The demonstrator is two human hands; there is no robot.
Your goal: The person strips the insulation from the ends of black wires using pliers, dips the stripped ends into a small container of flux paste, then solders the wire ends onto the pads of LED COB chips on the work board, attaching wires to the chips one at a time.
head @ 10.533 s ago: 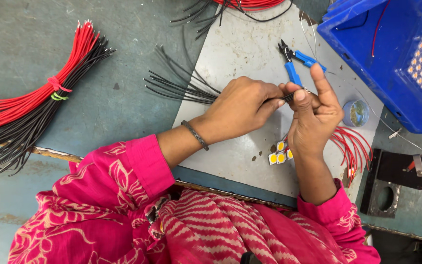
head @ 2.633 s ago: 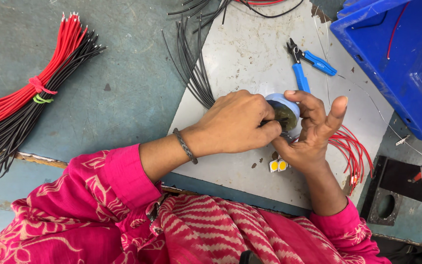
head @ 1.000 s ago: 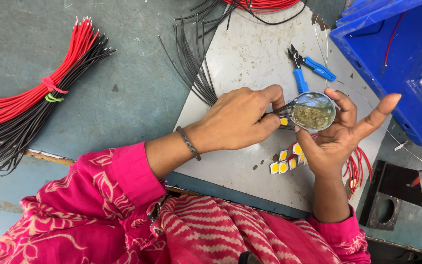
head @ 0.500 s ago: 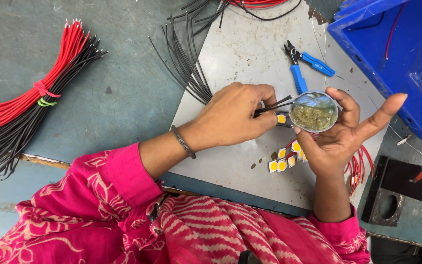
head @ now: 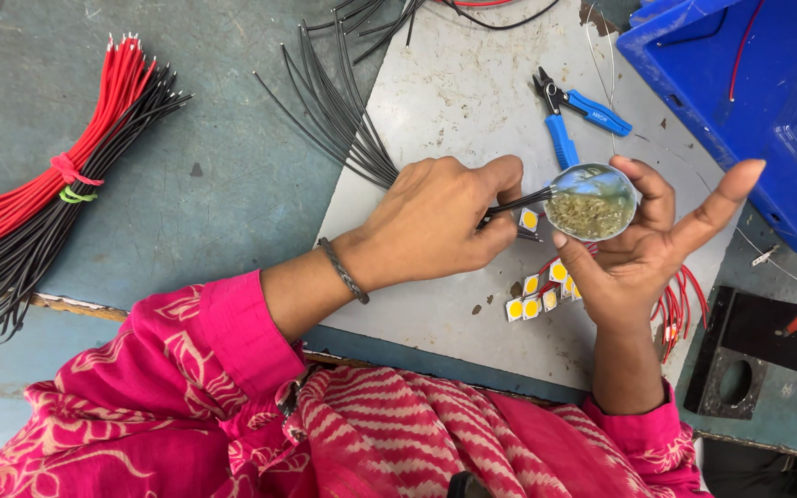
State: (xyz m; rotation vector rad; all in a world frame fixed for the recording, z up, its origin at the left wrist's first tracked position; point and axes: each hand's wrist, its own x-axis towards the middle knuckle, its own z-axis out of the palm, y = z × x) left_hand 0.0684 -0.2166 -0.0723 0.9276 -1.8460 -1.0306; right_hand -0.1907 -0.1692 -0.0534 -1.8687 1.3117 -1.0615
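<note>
Hiding a wire [head: 518, 201] end, left hand [head: 435, 221], round tin [head: 590, 203] contents unclear

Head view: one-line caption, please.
Left hand dips black wire into small round tin held by right hand.

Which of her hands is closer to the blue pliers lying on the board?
The right. The right hand holds a small round tin just below the pliers; the left hand sits farther off to their lower left, pinching a black wire.

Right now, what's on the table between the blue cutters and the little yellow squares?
In the head view, the right hand holding a small round tin lies between the blue cutters and the yellow squares.
</note>
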